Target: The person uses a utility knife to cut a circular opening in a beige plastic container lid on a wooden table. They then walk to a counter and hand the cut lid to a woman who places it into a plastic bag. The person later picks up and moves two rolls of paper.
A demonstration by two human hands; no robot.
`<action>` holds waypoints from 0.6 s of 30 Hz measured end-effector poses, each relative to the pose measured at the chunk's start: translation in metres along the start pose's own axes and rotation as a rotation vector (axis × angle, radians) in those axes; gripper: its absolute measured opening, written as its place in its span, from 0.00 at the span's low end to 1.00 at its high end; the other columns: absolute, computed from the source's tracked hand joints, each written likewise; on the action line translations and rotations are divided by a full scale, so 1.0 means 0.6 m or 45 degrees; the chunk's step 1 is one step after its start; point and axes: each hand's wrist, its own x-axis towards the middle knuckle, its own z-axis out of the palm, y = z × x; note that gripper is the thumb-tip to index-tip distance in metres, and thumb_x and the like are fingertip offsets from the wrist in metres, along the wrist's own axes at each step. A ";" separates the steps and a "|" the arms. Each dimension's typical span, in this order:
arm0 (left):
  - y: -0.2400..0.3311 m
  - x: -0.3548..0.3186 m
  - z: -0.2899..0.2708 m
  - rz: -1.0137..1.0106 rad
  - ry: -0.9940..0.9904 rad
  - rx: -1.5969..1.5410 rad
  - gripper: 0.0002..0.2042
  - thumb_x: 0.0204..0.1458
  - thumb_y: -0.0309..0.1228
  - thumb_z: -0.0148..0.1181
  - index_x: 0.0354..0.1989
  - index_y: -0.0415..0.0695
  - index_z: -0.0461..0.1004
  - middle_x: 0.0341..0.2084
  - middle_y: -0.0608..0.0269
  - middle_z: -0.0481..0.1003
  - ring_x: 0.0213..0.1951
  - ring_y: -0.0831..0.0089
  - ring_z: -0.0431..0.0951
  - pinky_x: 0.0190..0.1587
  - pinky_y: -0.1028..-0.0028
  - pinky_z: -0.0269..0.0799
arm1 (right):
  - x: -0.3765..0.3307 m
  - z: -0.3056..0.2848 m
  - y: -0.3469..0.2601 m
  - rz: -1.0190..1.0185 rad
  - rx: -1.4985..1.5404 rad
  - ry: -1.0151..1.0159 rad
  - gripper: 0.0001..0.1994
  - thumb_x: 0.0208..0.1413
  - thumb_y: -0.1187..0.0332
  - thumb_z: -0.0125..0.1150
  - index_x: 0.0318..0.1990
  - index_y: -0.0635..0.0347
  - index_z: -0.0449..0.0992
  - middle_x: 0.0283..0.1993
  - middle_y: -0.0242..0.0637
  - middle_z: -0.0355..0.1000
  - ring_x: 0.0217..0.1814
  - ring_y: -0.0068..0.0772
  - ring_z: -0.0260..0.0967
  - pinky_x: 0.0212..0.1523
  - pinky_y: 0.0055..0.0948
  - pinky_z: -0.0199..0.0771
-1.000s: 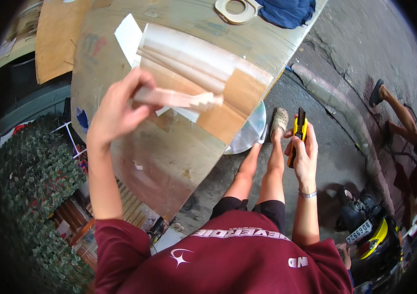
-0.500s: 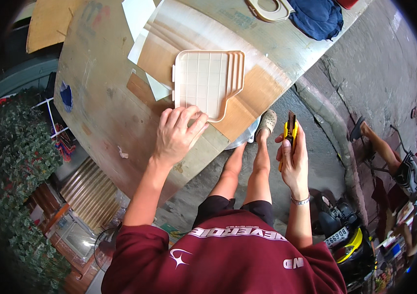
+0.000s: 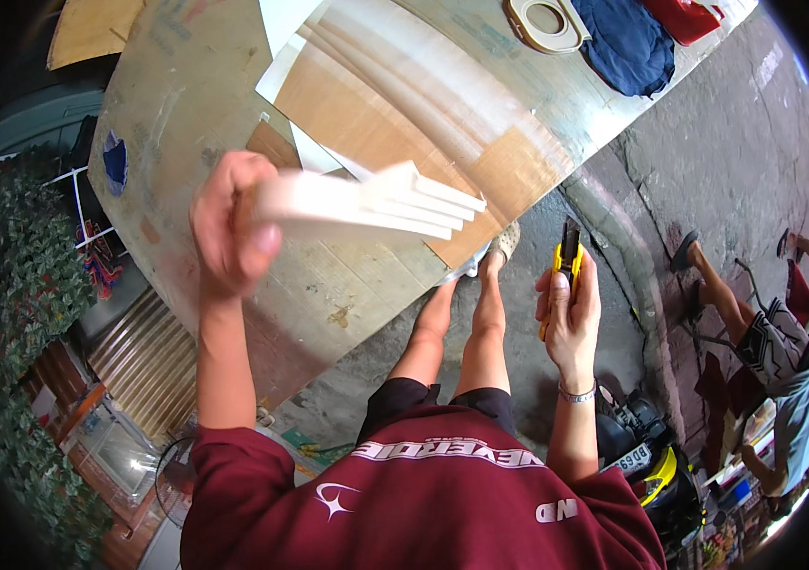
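Plastic cover, pale and stepped toward its right end, is tilting edge-on above the table, its left part blurring. Left of the table, a leafy plant is spreading. A blue patch is showing near the table's left edge, and a corrugated sheet is lying beyond that edge, on the near side. Above the table, the left hand is clutching the cover's left end, fingers curling over and thumb showing lower; blur is hiding where each fingertip is pressing. A white sheet is lying at the table's far side, and brown cardboard is stretching to its right edge. A beige ring-shaped part is resting at the far right. Right of the table, the right hand is grasping a yellow cutter, fingers wrapping its handle, dark tip pointing away. A dark blue cloth and a red object are lying on the table's far right part. A motorbike is standing right of the table, nearer the wearer.
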 end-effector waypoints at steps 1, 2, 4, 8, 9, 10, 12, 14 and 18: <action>-0.011 0.014 -0.013 -0.070 -0.042 -0.017 0.28 0.52 0.59 0.68 0.28 0.47 0.64 0.27 0.68 0.72 0.31 0.77 0.70 0.41 0.70 0.68 | -0.001 0.002 -0.007 0.014 -0.001 -0.016 0.18 0.74 0.71 0.49 0.68 0.63 0.64 0.32 0.30 0.73 0.22 0.14 0.62 0.23 0.20 0.65; -0.028 0.031 -0.019 -0.138 -0.086 -0.046 0.29 0.53 0.62 0.67 0.28 0.47 0.64 0.25 0.70 0.69 0.30 0.81 0.67 0.36 0.74 0.66 | -0.002 0.003 -0.008 0.035 -0.007 -0.031 0.18 0.74 0.70 0.50 0.67 0.62 0.65 0.31 0.30 0.72 0.22 0.14 0.63 0.23 0.20 0.65; -0.085 0.060 -0.009 -0.201 -0.276 -0.246 0.33 0.49 0.66 0.71 0.27 0.46 0.64 0.23 0.74 0.66 0.30 0.86 0.64 0.29 0.79 0.58 | -0.006 0.009 -0.015 0.007 -0.061 -0.092 0.16 0.76 0.67 0.47 0.65 0.61 0.64 0.33 0.30 0.70 0.22 0.13 0.61 0.23 0.17 0.62; -0.142 0.082 0.062 -0.397 -0.353 -0.303 0.31 0.46 0.61 0.75 0.30 0.43 0.70 0.21 0.74 0.67 0.28 0.85 0.66 0.29 0.79 0.61 | -0.011 0.010 -0.003 -0.065 -0.181 -0.090 0.18 0.75 0.67 0.50 0.67 0.63 0.65 0.31 0.29 0.70 0.22 0.13 0.61 0.23 0.18 0.62; -0.149 0.080 0.074 -0.339 -0.275 -0.200 0.30 0.47 0.60 0.76 0.31 0.43 0.71 0.21 0.74 0.67 0.27 0.85 0.66 0.29 0.79 0.61 | -0.010 0.007 0.003 -0.137 -0.238 -0.091 0.19 0.75 0.67 0.51 0.68 0.64 0.64 0.30 0.30 0.70 0.22 0.13 0.61 0.23 0.19 0.63; -0.154 0.082 0.086 -0.280 -0.208 -0.098 0.29 0.48 0.58 0.76 0.32 0.42 0.72 0.20 0.74 0.67 0.27 0.84 0.66 0.29 0.79 0.61 | -0.011 0.006 0.005 -0.136 -0.253 -0.077 0.19 0.75 0.67 0.51 0.68 0.64 0.64 0.30 0.30 0.71 0.22 0.14 0.61 0.23 0.19 0.63; -0.154 0.076 0.086 -0.177 -0.186 0.378 0.34 0.46 0.60 0.74 0.51 0.43 0.76 0.40 0.61 0.76 0.43 0.70 0.74 0.45 0.70 0.71 | -0.012 0.004 0.006 -0.137 -0.280 -0.056 0.19 0.75 0.67 0.51 0.67 0.64 0.64 0.30 0.31 0.71 0.22 0.14 0.62 0.23 0.20 0.63; -0.130 0.073 0.096 0.254 0.007 0.906 0.44 0.42 0.62 0.75 0.65 0.47 0.72 0.57 0.53 0.74 0.58 0.59 0.75 0.59 0.62 0.71 | -0.008 0.003 0.005 -0.146 -0.303 -0.043 0.19 0.74 0.68 0.51 0.67 0.65 0.65 0.29 0.31 0.71 0.21 0.14 0.63 0.22 0.20 0.64; -0.041 0.052 0.123 0.183 -0.454 0.895 0.59 0.30 0.59 0.81 0.76 0.56 0.60 0.75 0.49 0.53 0.73 0.45 0.55 0.72 0.48 0.56 | -0.001 0.003 0.005 -0.113 -0.326 -0.015 0.18 0.74 0.69 0.52 0.66 0.64 0.66 0.27 0.30 0.71 0.20 0.14 0.63 0.22 0.21 0.64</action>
